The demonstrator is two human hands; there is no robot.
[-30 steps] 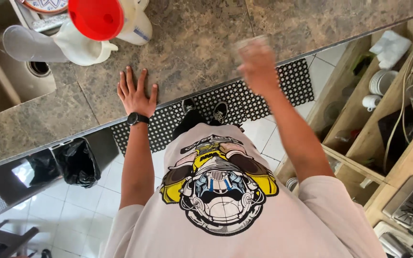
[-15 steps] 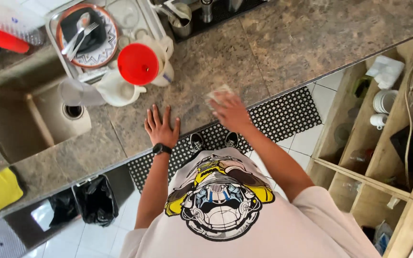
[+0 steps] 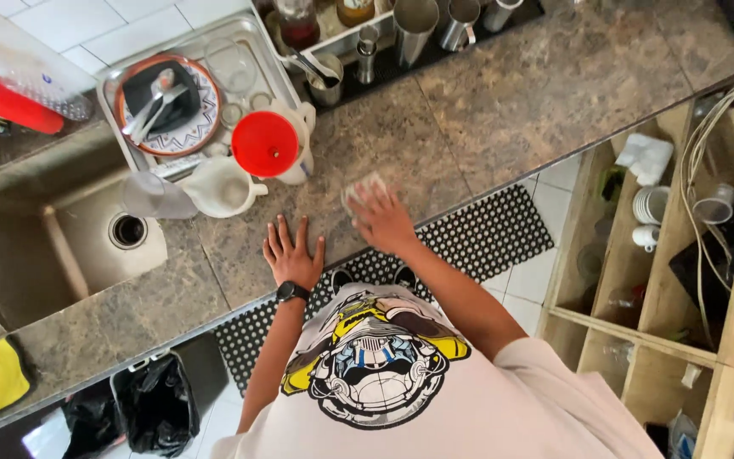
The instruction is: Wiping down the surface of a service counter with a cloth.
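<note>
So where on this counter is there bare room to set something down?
The widest bare patch of stone counter runs right of the right hand and its cloth, below the black tray of metal cups. A narrower strip lies left of the left hand, beside the sink. Around the dish rack and red funnel it is crowded.

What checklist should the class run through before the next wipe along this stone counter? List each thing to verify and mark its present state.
1. Right hand pressed on the cloth: ok, the cloth lies under its fingers on the counter.
2. Left hand braced flat near the counter edge, holding nothing: ok.
3. Counter to the right of the cloth free of things: ok.
4. Counter to the left of the cloth free of things: not ok, the jug with the red funnel and a white jug stand close by.
5. Cloth damp enough: cannot tell.
6. Feet on the dotted floor mat: ok, shoe tips show on it.
</note>
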